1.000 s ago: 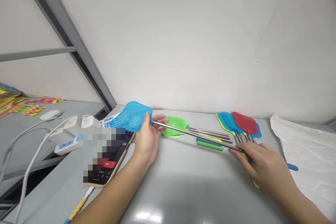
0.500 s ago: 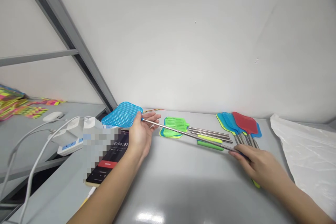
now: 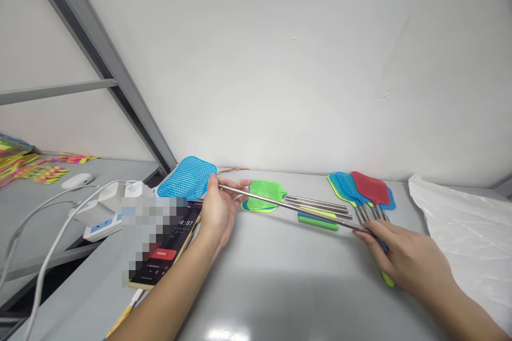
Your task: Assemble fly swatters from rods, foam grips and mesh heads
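Observation:
A blue fly swatter point(image 3: 187, 177) with a long steel rod is stretched out above the grey table point(image 3: 288, 277). My left hand point(image 3: 219, 210) grips the rod just behind the blue mesh head. My right hand point(image 3: 404, 256) is closed on the handle end of the same rod, at the right. Under the rod lie green and blue swatters point(image 3: 266, 194) with short steel rods and green handles. Behind my right hand lies a fanned bunch of red, blue and green swatters point(image 3: 366, 187).
A phone point(image 3: 164, 253) with a running timer lies at my left forearm. White power strips point(image 3: 102, 210) and cables sit at the left, a white mouse point(image 3: 78, 180) beyond them. A clear plastic bag point(image 3: 464, 229) covers the right side. The wall stands close behind.
The blue swatter's head first shifted left and a little up, then settled slightly lower. My right hand slid a little to the right along the table, still on the handle.

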Tool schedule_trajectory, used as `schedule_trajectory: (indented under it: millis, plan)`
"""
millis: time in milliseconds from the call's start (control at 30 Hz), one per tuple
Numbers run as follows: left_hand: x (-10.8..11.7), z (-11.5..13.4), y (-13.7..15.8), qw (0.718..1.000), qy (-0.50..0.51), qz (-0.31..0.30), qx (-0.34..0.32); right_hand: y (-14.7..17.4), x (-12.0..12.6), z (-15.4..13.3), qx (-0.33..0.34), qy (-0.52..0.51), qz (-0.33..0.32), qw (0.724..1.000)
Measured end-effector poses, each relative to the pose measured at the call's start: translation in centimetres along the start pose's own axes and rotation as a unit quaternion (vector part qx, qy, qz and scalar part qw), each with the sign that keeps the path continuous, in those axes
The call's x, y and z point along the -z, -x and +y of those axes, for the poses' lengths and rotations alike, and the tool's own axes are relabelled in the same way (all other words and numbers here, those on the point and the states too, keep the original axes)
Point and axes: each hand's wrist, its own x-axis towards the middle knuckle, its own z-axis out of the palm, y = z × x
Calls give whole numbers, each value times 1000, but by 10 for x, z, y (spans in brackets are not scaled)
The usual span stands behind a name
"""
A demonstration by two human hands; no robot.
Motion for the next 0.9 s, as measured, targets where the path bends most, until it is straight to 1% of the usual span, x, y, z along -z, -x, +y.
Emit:
schedule_trajectory:
  millis: [200,300,367,400,467,533,600,700,767,900]
  plan:
    - [0,2,0,1000,2,-9,-12,1,0,2,-3,17,0,1000]
    - [-5,-3,6,999,-12,-15,-27,0,1,-5,4,10,-5,1000]
    - [-12,-11,16,998,-31,-44,-24,-2,2,-15,18,-1,-10,1000]
    - [-16,-16,23,997,-38,-71,-18,-3,2,-21,24,-6,-10,1000]
    - [-24,-27,36,988,-44,-143,28,-4,3,-31,31,-11,-5,999]
    - [-29,-34,46,984,-43,-167,47,-5,3,-36,27,-8,2,1000]
    - [-30,-37,50,982,-42,-170,71,-6,2,-36,25,-4,8,1000]
    - [-27,-35,47,981,-33,-163,102,-8,0,-33,26,-3,11,1000]
    - [-25,-33,43,984,-10,-150,95,-8,0,-32,23,-7,14,1000]
    - [-26,-34,41,992,51,-104,52,-8,1,-34,5,-36,6,999]
